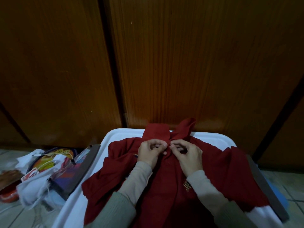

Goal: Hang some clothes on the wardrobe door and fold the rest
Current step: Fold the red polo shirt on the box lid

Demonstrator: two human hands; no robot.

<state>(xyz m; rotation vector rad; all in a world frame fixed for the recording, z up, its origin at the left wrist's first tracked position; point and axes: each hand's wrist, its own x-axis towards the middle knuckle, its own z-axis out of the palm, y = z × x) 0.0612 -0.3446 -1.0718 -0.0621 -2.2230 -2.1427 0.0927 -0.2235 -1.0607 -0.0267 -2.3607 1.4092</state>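
- Dim light and dark wooden wardrobe doors [189, 63] frame a white plastic table [125, 134], where a red polo shirt [222, 175] lies spread front-up, its collar at the far edge and its near hem out of view.
- Nearest the camera, two sleeved forearms reach over the shirt's chest; gold embroidery shows on the right breast, and the shirt's right side droops over the table edge toward the tiled floor [279, 181].
- At the placket just below the collar, the left hand [148, 152] pinches the fabric between thumb and curled fingers, and the right hand [185, 153] pinches the facing edge, fingertips almost touching — apparently working a button, which is too small to make out.
- Risks, judged from here: in this gloom the button could miss its hole or catch the wrong one, leaving the placket skewed for hanging or folding; a firm tug at the neck could drag the overhanging side further off the table.
- To the left on the floor, a heap of white cloth [31, 186] and colourful packaging [54, 162] lies close by; a slipping garment could land among it.
- Farthest, the raised collar [158, 130] rests against the wardrobe door, where it could crumple if the shirt is pushed forward.
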